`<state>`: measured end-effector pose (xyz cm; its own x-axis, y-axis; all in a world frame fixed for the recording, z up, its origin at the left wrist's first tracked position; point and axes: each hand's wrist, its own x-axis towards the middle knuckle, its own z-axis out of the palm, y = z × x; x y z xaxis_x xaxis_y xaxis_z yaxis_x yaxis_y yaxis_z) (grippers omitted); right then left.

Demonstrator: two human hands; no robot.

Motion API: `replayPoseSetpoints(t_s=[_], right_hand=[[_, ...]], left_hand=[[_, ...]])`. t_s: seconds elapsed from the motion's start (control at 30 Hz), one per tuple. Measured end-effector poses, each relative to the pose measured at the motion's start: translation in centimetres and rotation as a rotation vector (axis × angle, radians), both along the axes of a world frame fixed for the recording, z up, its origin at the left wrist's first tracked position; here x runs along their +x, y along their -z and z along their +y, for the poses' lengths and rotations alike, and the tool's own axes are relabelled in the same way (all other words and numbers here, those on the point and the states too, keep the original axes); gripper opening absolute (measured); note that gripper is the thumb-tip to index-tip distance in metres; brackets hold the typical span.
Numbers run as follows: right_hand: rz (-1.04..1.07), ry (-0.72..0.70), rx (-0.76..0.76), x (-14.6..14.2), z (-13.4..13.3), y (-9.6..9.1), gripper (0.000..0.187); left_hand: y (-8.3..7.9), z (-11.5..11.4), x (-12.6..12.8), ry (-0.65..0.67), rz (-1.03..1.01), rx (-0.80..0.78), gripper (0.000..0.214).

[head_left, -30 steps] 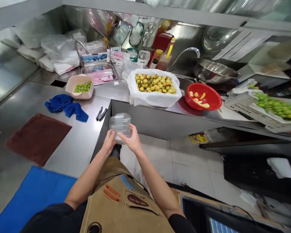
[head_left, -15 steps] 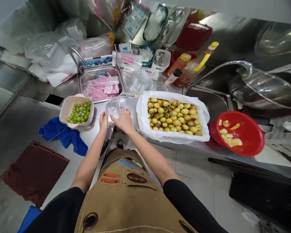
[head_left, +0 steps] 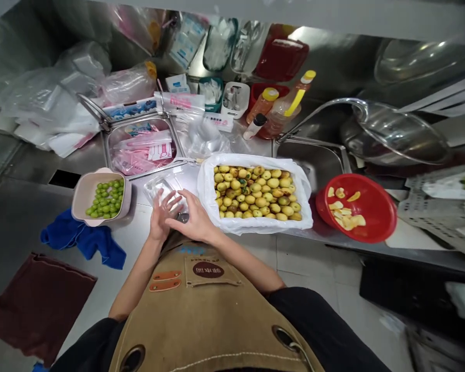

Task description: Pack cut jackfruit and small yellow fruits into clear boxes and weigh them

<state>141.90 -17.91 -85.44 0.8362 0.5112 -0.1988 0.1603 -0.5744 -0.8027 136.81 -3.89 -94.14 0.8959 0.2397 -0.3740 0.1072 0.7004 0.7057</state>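
Observation:
My left hand [head_left: 159,217] and my right hand [head_left: 191,219] both grip a clear plastic container [head_left: 165,192] over the corner of the steel counter [head_left: 42,206]. The left hand's fingers curl on its near left side. The right hand reaches across its near edge. Just to the right stands a white-lined crate of yellow fruit [head_left: 256,191]. To the left sits a pink bowl of green fruit [head_left: 103,196].
A red bowl with fruit slices [head_left: 356,206] sits right of the crate, beside a sink [head_left: 313,160] with a tap. A blue cloth [head_left: 81,240] and a dark red cloth [head_left: 34,305] lie on the counter. Bags, bottles and tubs crowd the back.
I stepped up to the counter and carried the container from in front of my body to the counter corner between the pink bowl and the crate. Both hands stayed on it.

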Motion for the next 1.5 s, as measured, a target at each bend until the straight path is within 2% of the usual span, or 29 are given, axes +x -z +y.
replayPoseSetpoints(t_s=[0.07, 0.17, 0.23, 0.33, 0.43, 0.57, 0.67, 0.8, 0.87, 0.97, 1.13, 1.23, 1.33, 1.43, 1.5], right_hand=[[-0.021, -0.035, 0.025, 0.7, -2.9, -1.2, 0.084], [-0.189, 0.013, -0.054, 3.9, -7.9, -1.4, 0.061], [-0.286, 0.017, -0.215, 6.9, -10.7, -0.5, 0.054], [-0.322, -0.181, -0.416, 10.8, -13.1, 1.6, 0.054], [-0.350, -0.391, -0.464, 12.3, -13.6, 3.2, 0.056], [-0.421, -0.491, -0.479, 11.1, -14.2, 4.0, 0.049], [-0.435, -0.538, -0.432, 10.6, -15.1, 4.2, 0.044], [-0.418, -0.703, -0.377, 12.6, -15.4, 4.5, 0.034], [-0.431, -0.806, -0.386, 14.1, -15.1, 4.6, 0.036], [-0.428, -0.881, -0.383, 15.7, -14.5, 4.7, 0.040], [-0.364, -0.999, -0.382, 15.5, -13.9, 4.1, 0.040], [-0.263, -0.974, -0.361, 15.0, -13.6, 4.0, 0.040], [-0.197, -0.890, -0.296, 15.2, -13.4, 4.5, 0.033], [-0.220, -0.709, -0.181, 16.1, -13.7, 4.2, 0.030], [-0.280, -0.539, -0.091, 16.5, -13.9, 2.7, 0.035]], left_hand=[[-1.6, -1.0, 0.7, 0.138, 0.014, -0.179, 0.095], [-3.0, -2.3, 2.4, 0.223, 0.088, -0.316, 0.099], [-3.4, -3.1, 3.4, 0.264, 0.125, -0.392, 0.102], [-3.4, -4.2, 4.5, 0.304, 0.135, -0.456, 0.107], [-3.2, -5.3, 4.8, 0.305, 0.133, -0.446, 0.116], [-3.2, -6.5, 4.5, 0.279, 0.143, -0.426, 0.122], [-3.5, -7.0, 4.2, 0.244, 0.142, -0.436, 0.121], [-4.2, -7.6, 4.4, 0.200, 0.148, -0.440, 0.118], [-4.4, -7.8, 4.6, 0.201, 0.162, -0.437, 0.116], [-4.6, -7.8, 4.9, 0.201, 0.172, -0.420, 0.110], [-5.2, -7.7, 4.9, 0.166, 0.203, -0.361, 0.099], [-5.5, -7.7, 4.8, 0.160, 0.227, -0.352, 0.099], [-5.4, -7.7, 4.6, 0.146, 0.216, -0.363, 0.101], [-5.2, -7.8, 4.1, 0.116, 0.171, -0.399, 0.106], [-5.1, -8.0, 3.7, 0.081, 0.142, -0.415, 0.107]])
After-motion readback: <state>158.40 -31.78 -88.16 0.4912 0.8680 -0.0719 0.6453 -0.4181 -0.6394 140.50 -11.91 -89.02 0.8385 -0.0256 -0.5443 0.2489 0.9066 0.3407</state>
